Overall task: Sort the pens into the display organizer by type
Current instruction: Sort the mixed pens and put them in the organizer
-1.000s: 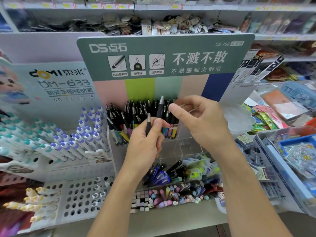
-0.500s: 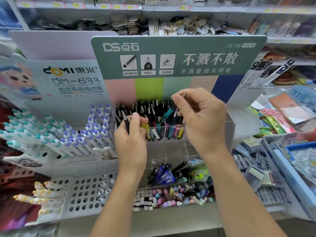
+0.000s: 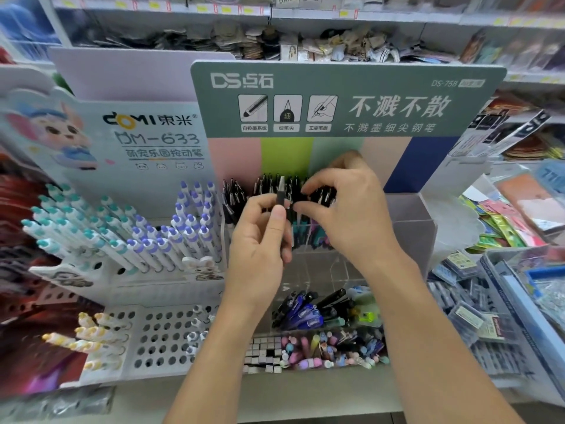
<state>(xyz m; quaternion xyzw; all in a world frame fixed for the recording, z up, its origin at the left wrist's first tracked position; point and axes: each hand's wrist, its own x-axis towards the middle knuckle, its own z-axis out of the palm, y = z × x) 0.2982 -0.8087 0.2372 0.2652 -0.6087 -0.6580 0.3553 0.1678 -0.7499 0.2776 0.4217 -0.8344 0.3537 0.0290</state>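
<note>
Clear acrylic organizer holds upright black pens.

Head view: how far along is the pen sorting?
Done: black pens stand packed in the clear organizer. In hand: the left hand pinches one dark pen; the right hand reaches among the standing pens. Left: mixed pens lie loose below.

A grey counter shelf carries the goods. On it stand a clear display organizer with a green header card, a white holed pen rack to its left, and blue bins of packets at right.
</note>
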